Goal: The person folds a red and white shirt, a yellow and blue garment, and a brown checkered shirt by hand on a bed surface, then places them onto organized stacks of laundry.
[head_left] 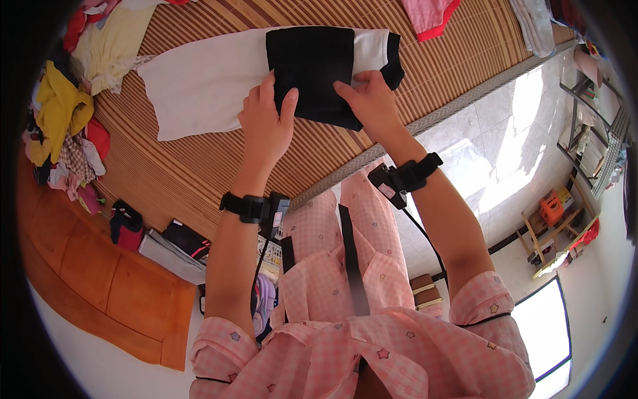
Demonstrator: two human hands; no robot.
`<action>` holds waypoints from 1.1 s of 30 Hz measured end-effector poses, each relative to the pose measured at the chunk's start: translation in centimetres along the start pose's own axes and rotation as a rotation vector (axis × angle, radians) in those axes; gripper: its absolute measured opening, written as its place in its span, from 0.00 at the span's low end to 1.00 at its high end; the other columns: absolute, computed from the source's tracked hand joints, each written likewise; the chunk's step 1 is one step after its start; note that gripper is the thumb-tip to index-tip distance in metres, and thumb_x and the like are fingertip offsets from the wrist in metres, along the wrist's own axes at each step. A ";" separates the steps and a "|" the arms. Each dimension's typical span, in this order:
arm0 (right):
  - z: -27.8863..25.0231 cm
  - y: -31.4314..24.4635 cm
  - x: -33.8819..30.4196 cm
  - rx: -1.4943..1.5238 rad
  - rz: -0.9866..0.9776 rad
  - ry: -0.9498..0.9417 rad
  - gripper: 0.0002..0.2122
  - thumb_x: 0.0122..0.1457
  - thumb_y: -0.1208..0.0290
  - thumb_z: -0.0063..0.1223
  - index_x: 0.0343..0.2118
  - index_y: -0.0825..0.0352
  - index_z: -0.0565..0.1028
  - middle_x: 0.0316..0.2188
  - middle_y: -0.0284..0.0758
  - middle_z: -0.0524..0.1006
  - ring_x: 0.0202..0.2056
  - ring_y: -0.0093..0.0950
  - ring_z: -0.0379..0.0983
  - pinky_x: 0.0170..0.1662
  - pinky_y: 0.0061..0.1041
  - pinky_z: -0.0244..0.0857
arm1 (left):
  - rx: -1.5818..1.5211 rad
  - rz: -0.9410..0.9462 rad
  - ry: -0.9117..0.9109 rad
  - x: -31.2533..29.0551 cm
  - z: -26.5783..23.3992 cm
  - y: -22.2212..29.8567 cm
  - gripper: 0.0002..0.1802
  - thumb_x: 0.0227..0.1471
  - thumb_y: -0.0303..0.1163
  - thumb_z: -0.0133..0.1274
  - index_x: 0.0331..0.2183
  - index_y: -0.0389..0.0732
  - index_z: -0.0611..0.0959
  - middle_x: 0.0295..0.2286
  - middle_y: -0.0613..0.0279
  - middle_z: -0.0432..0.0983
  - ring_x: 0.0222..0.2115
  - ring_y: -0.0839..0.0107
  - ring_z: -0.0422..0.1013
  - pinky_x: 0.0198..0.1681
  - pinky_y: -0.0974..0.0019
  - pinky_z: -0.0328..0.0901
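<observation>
A long white garment (199, 83) with black parts lies flat on the slatted bamboo mat (179, 179). Across its right half a black cloth panel (312, 66) is folded over the white, and a black edge (395, 60) shows at the right end. My left hand (269, 123) touches the panel's lower left edge, thumb and index finger spread apart. At the panel's right side my right hand (372, 100) has its thumb on the black cloth and its fingers curled by the white part. Those fingertips are partly hidden. A black strapped device sits on each wrist.
Heaped clothes, among them a yellow garment (60, 116), lie along the mat's left side. A pink garment with red trim (428, 14) is at the far edge. Left below curves an orange wooden headboard (113, 292). Tiled floor (478, 159) and a metal-framed rack (598, 133) are on the right.
</observation>
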State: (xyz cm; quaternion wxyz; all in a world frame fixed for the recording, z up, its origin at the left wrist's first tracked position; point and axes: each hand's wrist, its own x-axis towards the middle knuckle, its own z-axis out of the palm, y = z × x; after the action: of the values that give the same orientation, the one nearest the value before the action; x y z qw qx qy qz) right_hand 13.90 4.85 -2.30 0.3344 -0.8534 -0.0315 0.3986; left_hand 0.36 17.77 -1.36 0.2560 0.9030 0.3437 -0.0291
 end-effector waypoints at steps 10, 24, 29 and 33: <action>0.2 0.7 0.2 -0.043 -0.072 -0.279 0.18 0.44 0.60 0.61 0.26 0.73 0.73 0.23 0.39 0.75 0.25 0.28 0.70 0.30 0.25 0.64 | -0.908 -0.466 -0.550 1.4 -1.7 -2.1 0.23 0.50 0.34 0.55 0.43 0.30 0.68 0.39 0.59 0.71 0.39 0.74 0.67 0.42 0.71 0.61; 1.8 0.2 -1.6 0.142 -0.049 0.058 0.19 0.49 0.57 0.57 0.26 0.72 0.71 0.17 0.43 0.74 0.21 0.38 0.73 0.27 0.31 0.66 | -0.164 -0.214 -0.058 -1.7 1.7 -1.4 0.16 0.51 0.36 0.50 0.40 0.37 0.72 0.27 0.49 0.75 0.30 0.52 0.71 0.31 0.59 0.65; 1.7 -0.5 1.5 -0.034 -0.342 0.116 0.12 0.50 0.65 0.57 0.28 0.70 0.70 0.16 0.41 0.73 0.20 0.35 0.74 0.26 0.31 0.66 | -0.206 0.096 0.206 -2.2 2.8 -2.7 0.14 0.52 0.34 0.50 0.37 0.34 0.71 0.23 0.50 0.74 0.23 0.54 0.73 0.25 0.62 0.65; 0.7 -1.8 -0.1 0.060 -0.357 0.113 0.09 0.52 0.69 0.54 0.27 0.70 0.68 0.15 0.42 0.72 0.19 0.40 0.71 0.23 0.34 0.63 | -0.258 -0.001 0.152 -2.4 2.3 -2.4 0.16 0.52 0.35 0.51 0.39 0.34 0.71 0.24 0.52 0.75 0.24 0.55 0.73 0.26 0.61 0.66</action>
State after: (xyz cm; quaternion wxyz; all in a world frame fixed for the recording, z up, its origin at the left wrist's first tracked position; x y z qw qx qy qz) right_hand 13.79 6.59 -1.50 0.4263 -0.8449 -0.1518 0.2852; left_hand -2.72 16.75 -3.87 0.3433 0.8619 0.3637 0.0838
